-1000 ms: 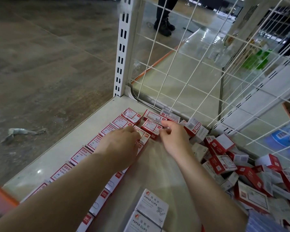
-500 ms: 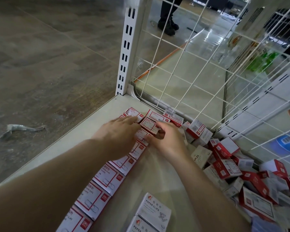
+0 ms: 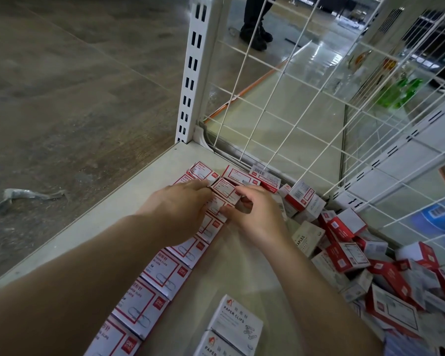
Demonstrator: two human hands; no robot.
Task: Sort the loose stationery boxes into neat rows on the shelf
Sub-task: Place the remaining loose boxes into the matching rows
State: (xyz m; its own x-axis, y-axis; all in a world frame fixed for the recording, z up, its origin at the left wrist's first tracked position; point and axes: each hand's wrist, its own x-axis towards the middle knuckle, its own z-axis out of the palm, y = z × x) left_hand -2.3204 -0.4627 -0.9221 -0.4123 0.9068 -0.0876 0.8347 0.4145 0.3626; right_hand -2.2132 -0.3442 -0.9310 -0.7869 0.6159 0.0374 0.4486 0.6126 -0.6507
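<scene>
Shelf (image 3: 129,201) in near view, floor (image 3: 75,86) off its left edge. Slotted upright (image 3: 192,73) at the shelf's far left corner; wire grid (image 3: 306,104) runs along the back from it. Row of paper-clip boxes (image 3: 165,276) lies flat on the shelf, running from near left toward the far corner. Left hand (image 3: 180,209) rests over the row's far end; right hand (image 3: 254,214) just right of it, touching one box (image 3: 225,188). Loose pile of boxes (image 3: 357,253) fills the right side against the grid. Two paper-clip boxes (image 3: 235,322) sit at the near edge, between row and pile. A person's shoes (image 3: 254,34) stand on the floor beyond the grid.
</scene>
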